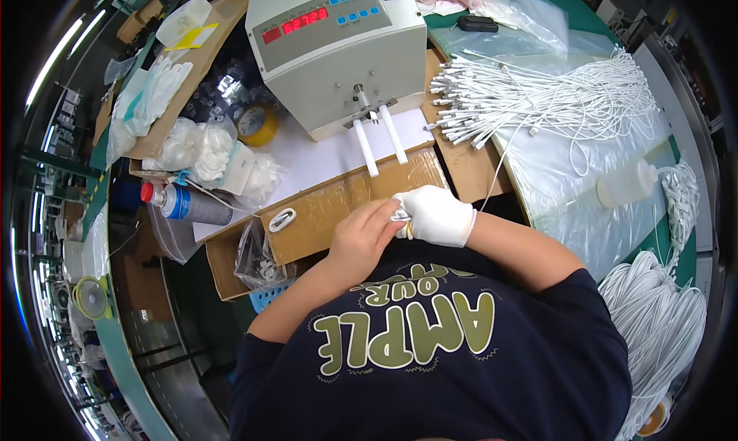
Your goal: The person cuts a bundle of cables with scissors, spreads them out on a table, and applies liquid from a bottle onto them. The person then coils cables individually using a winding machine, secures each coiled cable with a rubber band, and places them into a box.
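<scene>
Close together in front of my chest, my two hands meet around a small white cable bundle [399,213]. Bare, my left hand [363,237] has its fingers pressed on the bundle from the left. A white glove covers my right hand [437,215], which closes on the bundle from the right. A single white cable [496,181] runs from near the gloved hand up toward the cable pile [546,95]. Beyond my hands, two white prongs [380,140] stick out from a grey machine [338,64] with a red digital display. One coiled white cable [283,220] lies on the cardboard box [315,210].
At the left are a spray can [188,203], a yellow tape roll [257,124] and bagged white items [211,153]. A translucent bottle [626,184] lies on plastic sheeting at the right, above a large cable bundle [653,318]. Behind the pile sits a black object [477,24].
</scene>
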Demonstrator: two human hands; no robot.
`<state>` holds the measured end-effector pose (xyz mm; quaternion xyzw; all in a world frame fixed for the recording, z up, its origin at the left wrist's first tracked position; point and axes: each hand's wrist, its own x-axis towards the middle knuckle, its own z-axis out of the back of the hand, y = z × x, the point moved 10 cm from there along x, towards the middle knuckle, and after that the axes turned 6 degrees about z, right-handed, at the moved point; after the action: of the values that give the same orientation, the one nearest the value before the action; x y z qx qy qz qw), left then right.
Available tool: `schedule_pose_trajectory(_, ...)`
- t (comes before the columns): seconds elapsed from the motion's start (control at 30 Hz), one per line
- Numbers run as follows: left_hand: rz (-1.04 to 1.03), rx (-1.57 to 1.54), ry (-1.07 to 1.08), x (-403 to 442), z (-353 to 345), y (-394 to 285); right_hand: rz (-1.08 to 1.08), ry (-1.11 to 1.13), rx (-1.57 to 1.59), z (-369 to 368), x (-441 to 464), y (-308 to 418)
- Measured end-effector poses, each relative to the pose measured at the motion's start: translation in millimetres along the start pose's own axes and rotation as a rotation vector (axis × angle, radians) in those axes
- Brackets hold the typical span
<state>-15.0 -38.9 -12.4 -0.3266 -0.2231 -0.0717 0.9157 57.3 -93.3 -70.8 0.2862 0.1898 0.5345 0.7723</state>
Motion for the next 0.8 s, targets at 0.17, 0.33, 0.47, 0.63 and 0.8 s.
schedule_pose_trajectory(0.17,-0.036,0.106,0.009,-3.7,-9.1,0.5,-0.085,0.105,-0.06,-16.4,7.3,-5.9)
schedule_pose_trajectory(0.33,0.55,-0.561,0.034,-11.8,-14.0,56.3,0.004,-0.211,-0.082,26.0,-6.4,23.5)
schedule_pose_trajectory(0.47,0.859,-1.161,0.171,-27.8,-48.0,65.6,0.133,-0.428,-0.01,47.0,-20.9,43.8)
schedule_pose_trajectory(0.63,0.997,-1.354,0.256,-32.8,-54.0,53.0,0.158,-0.202,-0.125,31.6,-11.0,51.0)
schedule_pose_trajectory(0.8,0.505,-0.092,-0.016,-37.7,-5.3,95.0,0.077,-0.345,-0.338,111.8,-18.3,-45.8)
